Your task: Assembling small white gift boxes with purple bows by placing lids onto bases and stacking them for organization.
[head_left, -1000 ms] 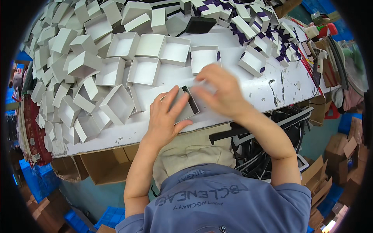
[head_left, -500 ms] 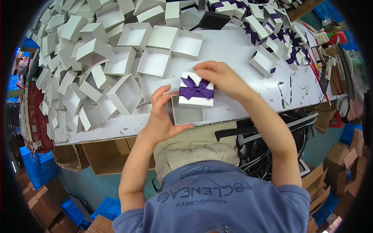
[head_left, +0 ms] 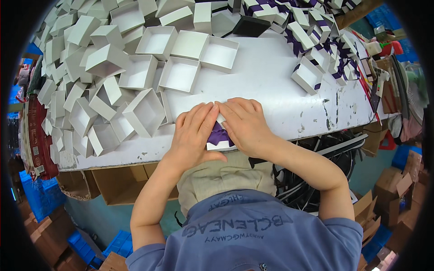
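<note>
A small white gift box lid with a purple ribbon bow (head_left: 219,135) lies between my hands at the table's front edge. My left hand (head_left: 191,135) covers its left side, fingers pressed together on top and the thumb along the near side. Over the right part, my right hand (head_left: 245,127) presses down with its fingers, the fingertips of both hands meeting at the far edge. Only the bow and narrow white strips show between the hands; the box base under the lid is hidden.
Open white box bases (head_left: 180,74) stand just beyond my hands, and a large heap of them (head_left: 106,61) fills the left. Bowed white boxes (head_left: 307,76) pile up at the back right. A black box (head_left: 251,26) lies at the back of the white table (head_left: 266,63).
The bowed lid has come down onto the open base and nearer to me. My right hand has left the lid's upper corner and now presses on top beside my left hand.
</note>
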### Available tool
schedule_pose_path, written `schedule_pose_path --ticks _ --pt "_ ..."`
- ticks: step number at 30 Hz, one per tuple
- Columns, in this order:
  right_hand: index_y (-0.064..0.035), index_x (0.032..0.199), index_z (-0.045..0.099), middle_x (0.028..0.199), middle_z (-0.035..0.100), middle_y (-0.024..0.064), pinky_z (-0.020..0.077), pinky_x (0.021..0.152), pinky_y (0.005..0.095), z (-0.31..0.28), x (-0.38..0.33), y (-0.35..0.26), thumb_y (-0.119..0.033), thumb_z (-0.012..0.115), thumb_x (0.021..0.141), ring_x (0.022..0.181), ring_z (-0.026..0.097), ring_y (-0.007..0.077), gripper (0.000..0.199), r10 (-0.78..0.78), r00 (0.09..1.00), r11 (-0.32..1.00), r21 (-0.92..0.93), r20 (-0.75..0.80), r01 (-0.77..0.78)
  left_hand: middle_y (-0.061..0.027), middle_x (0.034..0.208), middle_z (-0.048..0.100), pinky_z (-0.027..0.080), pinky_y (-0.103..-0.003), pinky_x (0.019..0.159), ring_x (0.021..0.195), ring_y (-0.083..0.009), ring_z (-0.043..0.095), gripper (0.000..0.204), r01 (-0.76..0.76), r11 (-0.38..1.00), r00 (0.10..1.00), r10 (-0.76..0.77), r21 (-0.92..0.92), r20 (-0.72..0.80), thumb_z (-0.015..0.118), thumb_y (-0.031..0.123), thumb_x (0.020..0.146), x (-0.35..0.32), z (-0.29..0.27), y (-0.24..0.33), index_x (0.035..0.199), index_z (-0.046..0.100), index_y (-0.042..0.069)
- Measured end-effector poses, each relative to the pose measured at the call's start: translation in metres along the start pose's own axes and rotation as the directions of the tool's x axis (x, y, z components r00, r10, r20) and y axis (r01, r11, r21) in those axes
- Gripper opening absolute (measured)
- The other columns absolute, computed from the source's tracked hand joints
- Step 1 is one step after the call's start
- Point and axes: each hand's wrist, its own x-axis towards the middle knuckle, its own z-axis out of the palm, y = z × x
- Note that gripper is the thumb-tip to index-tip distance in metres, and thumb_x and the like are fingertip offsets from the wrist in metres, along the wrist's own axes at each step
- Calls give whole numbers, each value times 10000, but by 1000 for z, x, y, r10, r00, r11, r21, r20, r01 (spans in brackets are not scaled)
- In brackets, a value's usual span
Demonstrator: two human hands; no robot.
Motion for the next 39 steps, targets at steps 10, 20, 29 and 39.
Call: schedule_pose_path --ticks 10,20,29,39 --pt "-63 1064 601 1067 584 82 370 891 424 -26 104 125 -105 612 777 1015 518 287 291 -59 894 891 -427 -444 -153 -205 1192 419 404 -481 872 1045 -388 461 766 58 997 962 -45 41 -268 690 293 683 -165 0 1 1287 341 -26" --pt "-89 899 667 835 571 51 448 672 319 -19 78 110 -68 652 735 799 556 244 166 -30 955 972 -233 -296 -41 -230 1369 234 276 -476 1009 1251 -387 292 1033 262 874 883 -47 408 -466 779 516 601 -65 -78 -30 1352 275 18" --pt "-93 879 686 828 560 -5 359 570 268 -63 10 0 -136 649 585 687 515 135 299 -506 824 860 -221 -256 460 -196 1199 470 327 -445 903 1061 -341 472 1051 69 997 915 -81 -44 -395 831 270 547 -23 -20 12 1360 237 -32" --pt "-78 835 635 931 604 62 459 725 361 -46 -3 -1 -118 655 693 869 578 240 149 -255 926 942 288 277 174 -141 1269 443 317 -456 913 1149 -367 376 850 -9 938 969 -76 -346 -233 776 271 635 -17 34 10 1354 352 108"
